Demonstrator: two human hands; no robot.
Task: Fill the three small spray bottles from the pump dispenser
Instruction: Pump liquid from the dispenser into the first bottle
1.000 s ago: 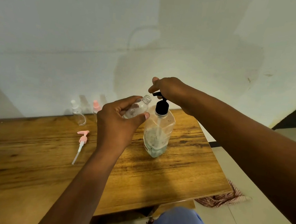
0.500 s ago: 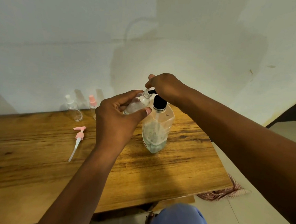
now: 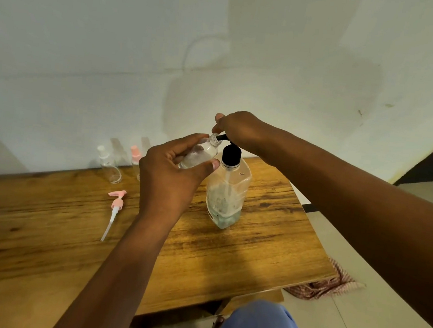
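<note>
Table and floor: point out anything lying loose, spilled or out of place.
A pink pump head lies on its side on the table, its tube bare, detached from any bottle. A checked cloth sits crumpled on the floor beside the table. No spill shows.

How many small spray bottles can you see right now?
3: one uncapped bottle tilted in the left hand at the pump spout, a white-capped bottle by the wall, and a pink-capped bottle beside it, partly hidden.
</note>
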